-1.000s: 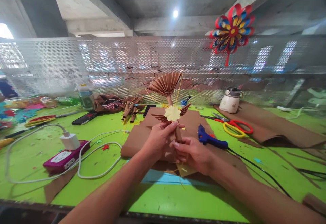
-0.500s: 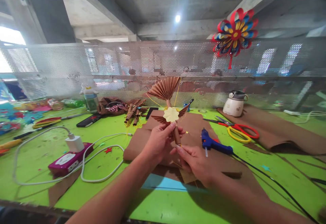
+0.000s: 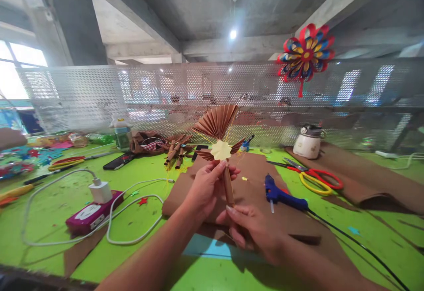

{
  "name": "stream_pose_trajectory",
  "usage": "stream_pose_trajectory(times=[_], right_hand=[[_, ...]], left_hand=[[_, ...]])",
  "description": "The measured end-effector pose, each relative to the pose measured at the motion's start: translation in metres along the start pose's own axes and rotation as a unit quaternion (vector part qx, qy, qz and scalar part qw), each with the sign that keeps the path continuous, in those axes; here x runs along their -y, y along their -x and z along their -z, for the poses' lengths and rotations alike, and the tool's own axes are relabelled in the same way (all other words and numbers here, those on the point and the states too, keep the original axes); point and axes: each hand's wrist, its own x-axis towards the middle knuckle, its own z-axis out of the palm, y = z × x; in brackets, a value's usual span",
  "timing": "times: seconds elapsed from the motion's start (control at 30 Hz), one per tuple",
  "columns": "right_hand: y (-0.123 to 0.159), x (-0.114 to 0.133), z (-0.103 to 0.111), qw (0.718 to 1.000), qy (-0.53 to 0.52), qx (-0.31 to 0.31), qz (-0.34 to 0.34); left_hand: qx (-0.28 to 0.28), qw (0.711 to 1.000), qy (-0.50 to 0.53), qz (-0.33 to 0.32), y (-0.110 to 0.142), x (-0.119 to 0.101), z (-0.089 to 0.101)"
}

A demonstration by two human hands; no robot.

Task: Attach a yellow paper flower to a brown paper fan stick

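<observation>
Upright before me is a brown paper craft figure (image 3: 228,180) with a rolled tube for a stem. Its top is a pleated paper fan (image 3: 217,123), with smaller pleated wings at both sides and a pale yellow scalloped paper flower (image 3: 221,150) in the middle. My left hand (image 3: 207,189) is closed round the stem just below the flower, thumb in front. Lower down, my right hand (image 3: 253,224) pinches the stem's bottom end between thumb and fingers. Yellow thread runs beside the fan. Under the hands lie brown paper sheets (image 3: 185,189).
Right of the hands lies a blue glue gun (image 3: 285,197) with a black cord, then red and yellow scissors (image 3: 319,180) and a white jar (image 3: 307,144). Left are a purple power strip (image 3: 89,216), a white cable and a phone (image 3: 121,160). A perforated screen (image 3: 198,83) stands behind.
My right hand has moved down and slightly away from my left, so more of the stem shows between them. The view has tilted up a little.
</observation>
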Motion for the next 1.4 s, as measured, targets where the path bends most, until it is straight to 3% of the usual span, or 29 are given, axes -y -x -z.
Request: stream_pose_trajectory(times=[0.5,0.6,0.67,0.73,0.8,0.9,1.2,1.4], right_hand=[[0.001,0.001,0.001,0.993,-0.061,0.091,-0.041],[0.002,0.005,0.003,0.992,-0.041,0.102,-0.055],[0.006,0.014,0.007,0.992,0.032,0.108,-0.052],[0.011,0.027,0.011,0.981,0.173,0.083,-0.018],[0.015,0.041,0.016,0.946,0.32,0.012,0.04],[0.014,0.05,0.019,0.913,0.382,-0.095,0.11],[0.001,0.028,0.004,0.952,0.262,-0.127,0.096],[0.0,0.024,0.005,0.989,0.107,-0.082,0.058]], left_hand=[[0.035,0.999,-0.004,0.008,0.002,-0.005,-0.001],[0.047,0.999,-0.011,0.011,0.003,-0.004,-0.002],[0.045,0.999,-0.013,0.007,0.002,-0.004,-0.002],[0.03,1.0,-0.008,-0.001,0.001,-0.004,-0.001],[0.014,1.0,0.0,-0.008,0.0,-0.004,0.0],[0.002,1.0,0.005,-0.015,-0.001,-0.002,-0.001],[-0.015,1.0,0.001,-0.006,0.006,0.009,-0.011],[0.006,1.0,0.007,0.021,0.005,0.007,-0.011]])
